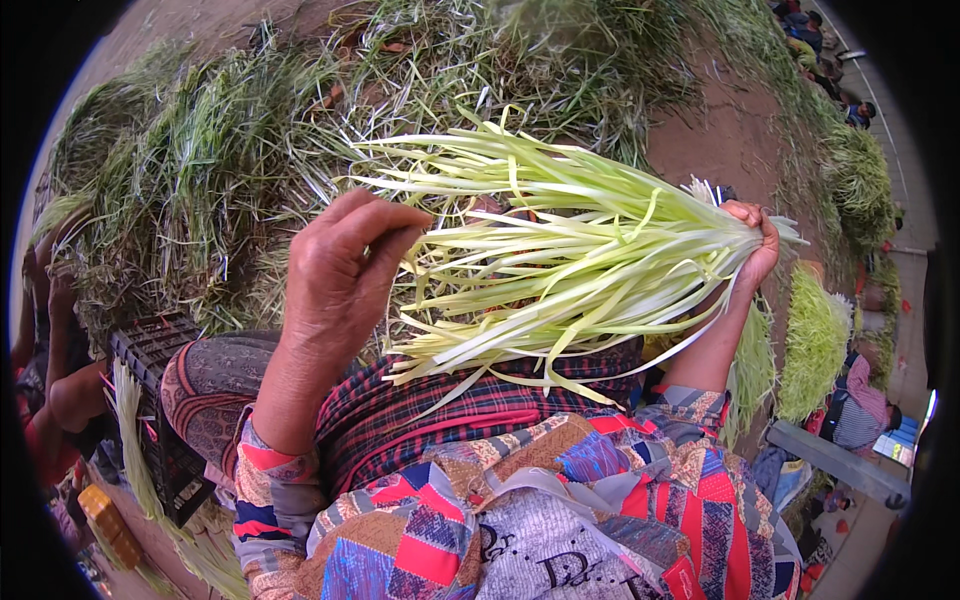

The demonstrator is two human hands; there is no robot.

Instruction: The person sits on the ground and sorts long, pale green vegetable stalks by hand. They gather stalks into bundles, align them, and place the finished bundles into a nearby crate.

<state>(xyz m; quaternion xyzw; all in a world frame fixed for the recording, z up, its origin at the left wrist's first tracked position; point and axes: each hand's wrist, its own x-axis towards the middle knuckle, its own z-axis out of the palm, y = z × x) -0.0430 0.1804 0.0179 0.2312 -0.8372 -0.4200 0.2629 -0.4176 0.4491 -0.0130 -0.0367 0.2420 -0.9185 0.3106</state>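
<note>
My right hand grips a bunch of long pale green garlic chives or similar leafy stalks by their white ends. The leaves fan out to the left, across my lap, with several loose ones drooping. Just left of the leaf tips is my left hand, its thumb and forefinger pinched together. Whether a thin leaf lies between those fingertips is unclear. Below the bunch is a dark plaid cloth over my lap.
Heaps of cut green leaves cover the ground ahead. A black plastic crate stands by my knee, near another person's arm. More pale bundles lie at right, beside a grey metal bar and a seated person.
</note>
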